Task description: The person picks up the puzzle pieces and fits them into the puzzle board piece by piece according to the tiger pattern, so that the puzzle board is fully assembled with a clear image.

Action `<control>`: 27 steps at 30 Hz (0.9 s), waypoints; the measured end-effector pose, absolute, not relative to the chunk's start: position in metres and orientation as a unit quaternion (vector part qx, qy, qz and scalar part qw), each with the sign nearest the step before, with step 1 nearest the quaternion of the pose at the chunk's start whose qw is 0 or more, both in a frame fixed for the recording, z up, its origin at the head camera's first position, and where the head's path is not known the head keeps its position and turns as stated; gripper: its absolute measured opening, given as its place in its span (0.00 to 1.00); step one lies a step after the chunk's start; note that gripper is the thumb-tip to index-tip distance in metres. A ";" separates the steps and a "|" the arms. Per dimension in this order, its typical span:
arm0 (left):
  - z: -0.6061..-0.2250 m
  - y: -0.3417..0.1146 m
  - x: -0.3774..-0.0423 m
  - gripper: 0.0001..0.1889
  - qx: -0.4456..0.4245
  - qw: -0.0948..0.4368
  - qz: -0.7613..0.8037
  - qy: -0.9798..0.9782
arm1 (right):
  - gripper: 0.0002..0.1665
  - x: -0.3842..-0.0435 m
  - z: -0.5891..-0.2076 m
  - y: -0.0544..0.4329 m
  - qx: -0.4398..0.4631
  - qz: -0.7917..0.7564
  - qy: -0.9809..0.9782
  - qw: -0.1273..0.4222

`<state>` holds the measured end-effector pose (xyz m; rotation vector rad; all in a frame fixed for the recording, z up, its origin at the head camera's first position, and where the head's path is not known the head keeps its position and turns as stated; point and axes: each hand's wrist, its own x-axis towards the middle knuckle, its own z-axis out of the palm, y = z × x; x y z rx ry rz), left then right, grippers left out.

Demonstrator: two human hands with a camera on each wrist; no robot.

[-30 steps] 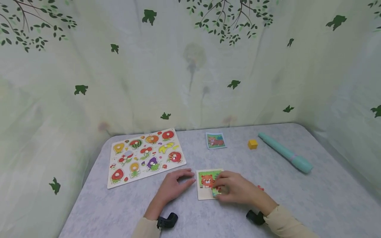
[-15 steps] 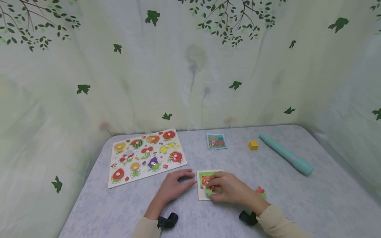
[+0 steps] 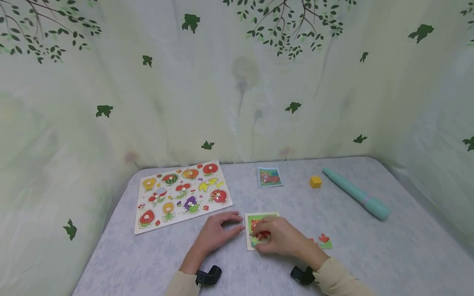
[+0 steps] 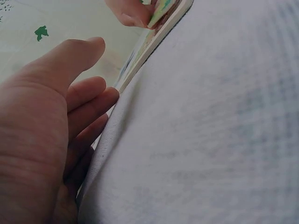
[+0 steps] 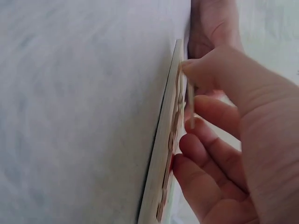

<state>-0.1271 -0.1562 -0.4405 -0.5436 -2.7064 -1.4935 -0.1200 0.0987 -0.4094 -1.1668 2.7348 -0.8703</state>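
A small square jigsaw puzzle board (image 3: 249, 246) with a pale wooden frame lies on the table, its tiger picture partly covered by my right hand (image 3: 280, 237). Between thumb and fingers that hand pinches a thin puzzle piece (image 5: 191, 105), tilted close over the board's surface. The green-edged piece also shows in the left wrist view (image 4: 161, 11). My left hand (image 3: 216, 231) rests on the table with relaxed fingers, the tips right at the board's left edge. Loose puzzle pieces (image 3: 325, 241) lie right of the board, one partly behind the right wrist.
A fruit knob puzzle (image 3: 198, 181) lies at the left. Further back are a bear picture card (image 3: 270, 177), a yellow cube (image 3: 315, 182) and a long teal tapered object (image 3: 355, 193). A printed curtain (image 3: 237, 102) hangs behind the table (image 3: 122, 263).
My right hand has moved left across the board with the puzzle piece, covering more of the tiger. More of the loose pieces now shows at the right. My left hand stays put.
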 end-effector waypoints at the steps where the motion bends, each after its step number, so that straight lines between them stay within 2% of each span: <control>1: -0.441 -0.156 -0.127 0.14 -0.174 0.003 -0.475 -0.863 | 0.12 -0.120 -0.410 0.099 -0.377 -0.281 0.882 0.024; 8: -0.442 -0.155 -0.128 0.14 -0.166 -0.015 -0.473 -0.865 | 0.12 -0.116 -0.414 0.100 -0.367 -0.285 0.885 0.037; 18: -0.442 -0.155 -0.126 0.09 -0.159 -0.010 -0.476 -0.865 | 0.10 -0.109 -0.413 0.095 -0.361 -0.261 0.894 0.036; 27: -0.442 -0.156 -0.127 0.09 -0.155 -0.003 -0.475 -0.866 | 0.09 -0.105 -0.414 0.094 -0.377 -0.251 0.892 0.011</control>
